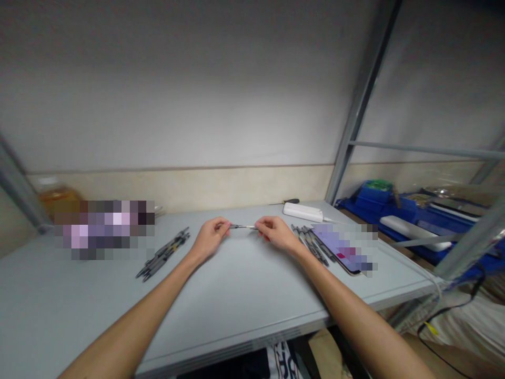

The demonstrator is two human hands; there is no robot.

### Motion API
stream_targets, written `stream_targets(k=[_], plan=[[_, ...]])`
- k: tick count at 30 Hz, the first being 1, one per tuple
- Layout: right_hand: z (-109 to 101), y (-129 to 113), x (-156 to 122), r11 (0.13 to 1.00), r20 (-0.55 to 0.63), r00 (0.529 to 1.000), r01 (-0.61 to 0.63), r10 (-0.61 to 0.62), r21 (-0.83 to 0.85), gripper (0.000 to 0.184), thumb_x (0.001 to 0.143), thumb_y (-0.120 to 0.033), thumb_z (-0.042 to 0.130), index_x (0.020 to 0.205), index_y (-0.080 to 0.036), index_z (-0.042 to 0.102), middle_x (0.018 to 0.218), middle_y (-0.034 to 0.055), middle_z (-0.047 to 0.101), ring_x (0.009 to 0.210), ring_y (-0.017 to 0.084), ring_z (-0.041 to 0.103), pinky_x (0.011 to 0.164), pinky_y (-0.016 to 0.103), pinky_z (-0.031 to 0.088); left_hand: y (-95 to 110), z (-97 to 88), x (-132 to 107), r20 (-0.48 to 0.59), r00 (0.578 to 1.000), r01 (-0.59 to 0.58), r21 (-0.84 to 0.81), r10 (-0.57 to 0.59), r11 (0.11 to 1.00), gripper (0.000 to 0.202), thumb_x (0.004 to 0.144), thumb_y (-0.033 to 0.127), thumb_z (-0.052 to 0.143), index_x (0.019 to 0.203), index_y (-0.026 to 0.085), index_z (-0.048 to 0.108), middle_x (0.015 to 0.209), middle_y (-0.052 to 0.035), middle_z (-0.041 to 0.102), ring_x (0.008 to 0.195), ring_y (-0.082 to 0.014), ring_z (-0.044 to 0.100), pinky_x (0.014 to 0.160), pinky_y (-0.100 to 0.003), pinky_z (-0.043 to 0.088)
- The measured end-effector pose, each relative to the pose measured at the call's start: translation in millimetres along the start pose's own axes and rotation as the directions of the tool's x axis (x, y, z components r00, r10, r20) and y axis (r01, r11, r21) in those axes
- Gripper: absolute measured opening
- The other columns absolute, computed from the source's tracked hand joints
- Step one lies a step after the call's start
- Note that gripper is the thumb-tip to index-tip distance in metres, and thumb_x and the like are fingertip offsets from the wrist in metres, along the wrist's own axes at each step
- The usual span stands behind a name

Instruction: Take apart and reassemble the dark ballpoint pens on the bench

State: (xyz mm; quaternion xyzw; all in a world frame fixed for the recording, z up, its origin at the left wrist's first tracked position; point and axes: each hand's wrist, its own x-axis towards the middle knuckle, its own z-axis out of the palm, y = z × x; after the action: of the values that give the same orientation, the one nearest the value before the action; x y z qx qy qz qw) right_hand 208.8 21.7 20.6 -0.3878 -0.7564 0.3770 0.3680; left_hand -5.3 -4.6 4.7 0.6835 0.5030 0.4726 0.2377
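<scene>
My left hand [212,237] and my right hand [276,232] are both pinched on the ends of one thin grey pen [243,227], held level just above the grey table [244,295]. The pen's middle shows between the two hands. A pile of several grey pens [164,252] lies on the table to the left of my left hand. Another bunch of grey pens [312,243] lies to the right of my right hand.
A white oblong device [303,212] and a small screwdriver [284,201] lie at the back of the table. Blurred-out patches sit at the left back and beside the right pens. Blue bins [374,199] stand on a shelf to the right behind a metal post [357,113].
</scene>
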Motion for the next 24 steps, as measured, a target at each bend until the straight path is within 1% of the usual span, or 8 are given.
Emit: stream_targets(k=[3,6,9,13,16,19,22,24], plan=[[-0.7,1.8,0.1,1.0,-0.014,1.0,0.007,-0.007,0.029,0.02,0.073,-0.032,0.056,0.08,-0.014,0.06,0.068,-0.0001,0.057,0.049,0.008,0.047,0.049,0.021,0.038,-0.3,0.5,0.2,-0.001,1.0,0.009,-0.011,-0.009,1.0,0.031,0.078,0.043,0.048,0.073,0.014,0.058,0.058,0.0003,0.054,0.056,-0.0127,0.047,0.054,-0.023,0.034],[-1.6,3.7,0.5,0.998,-0.05,0.998,0.034,-0.032,0.045,0.026,0.067,-0.031,0.062,0.088,-0.015,0.06,0.077,0.0007,0.057,0.053,0.008,0.049,0.05,0.02,0.04,-1.1,1.2,0.4,0.004,1.0,0.015,-0.025,-0.015,1.0,0.031,0.078,0.043,0.048,0.072,0.015,0.058,0.057,0.0004,0.053,0.055,-0.0125,0.046,0.054,-0.023,0.034],[-2.3,3.2,0.9,0.998,-0.074,0.997,0.036,-0.033,0.042,0.031,0.069,-0.037,0.061,0.092,-0.015,0.06,0.074,0.0005,0.057,0.053,0.008,0.05,0.049,0.02,0.039,-1.8,1.6,0.8,0.008,1.0,0.022,-0.056,-0.022,0.998,0.031,0.078,0.044,0.048,0.073,0.014,0.058,0.057,0.0006,0.053,0.055,-0.0125,0.046,0.054,-0.024,0.034],[-2.6,-1.3,0.0,0.998,-0.048,0.997,-0.053,0.054,0.028,0.035,0.078,-0.044,0.048,0.066,-0.013,0.059,0.055,-0.0005,0.053,0.043,0.007,0.043,0.044,0.02,0.033,-1.6,1.7,1.1,-0.001,1.0,0.024,-0.088,-0.025,0.996,0.031,0.076,0.044,0.05,0.072,0.014,0.058,0.056,0.0011,0.052,0.054,-0.0121,0.046,0.054,-0.024,0.035],[-2.8,-4.1,-0.8,0.995,-0.048,0.998,-0.045,0.049,0.084,0.032,0.075,-0.041,0.052,0.059,-0.014,0.056,0.049,-0.0022,0.049,0.042,0.007,0.04,0.043,0.02,0.032,0.0,1.7,1.3,-0.008,0.999,0.033,-0.103,-0.034,0.994,0.032,0.075,0.046,0.051,0.07,0.015,0.057,0.056,0.0011,0.052,0.054,-0.0121,0.046,0.054,-0.023,0.035],[-3.3,-5.7,-1.1,0.986,-0.065,0.997,-0.027,0.038,0.167,0.024,0.07,-0.037,0.059,0.071,-0.014,0.061,0.054,-0.0019,0.052,0.046,0.008,0.043,0.044,0.021,0.035,2.0,1.6,1.2,-0.011,0.999,0.05,-0.125,-0.052,0.991,0.033,0.074,0.047,0.051,0.067,0.015,0.056,0.056,0.001,0.052,0.053,-0.0118,0.045,0.053,-0.023,0.034],[-4.4,-7.8,-1.4,0.977,-0.088,0.995,-0.028,0.048,0.209,0.027,0.066,-0.033,0.062,0.084,-0.014,0.063,0.06,-0.0009,0.055,0.048,0.008,0.045,0.046,0.021,0.037,3.3,0.7,0.5,-0.038,0.997,0.063,-0.112,-0.068,0.992,0.036,0.075,0.049,0.048,0.059,0.016,0.052,0.051,0.0026,0.048,0.048,-0.0104,0.041,0.049,-0.023,0.03],[-5.3,-9.0,-1.6,0.972,-0.11,0.993,-0.021,0.048,0.233,0.029,0.064,-0.032,0.063,0.086,-0.014,0.063,0.062,-0.0005,0.056,0.049,0.008,0.045,0.048,0.022,0.038,3.3,-0.2,0.0,-0.077,0.993,0.083,-0.067,-0.088,0.994,0.041,0.078,0.05,0.045,0.054,0.017,0.047,0.046,0.0042,0.042,0.043,-0.0094,0.036,0.047,-0.023,0.026]])
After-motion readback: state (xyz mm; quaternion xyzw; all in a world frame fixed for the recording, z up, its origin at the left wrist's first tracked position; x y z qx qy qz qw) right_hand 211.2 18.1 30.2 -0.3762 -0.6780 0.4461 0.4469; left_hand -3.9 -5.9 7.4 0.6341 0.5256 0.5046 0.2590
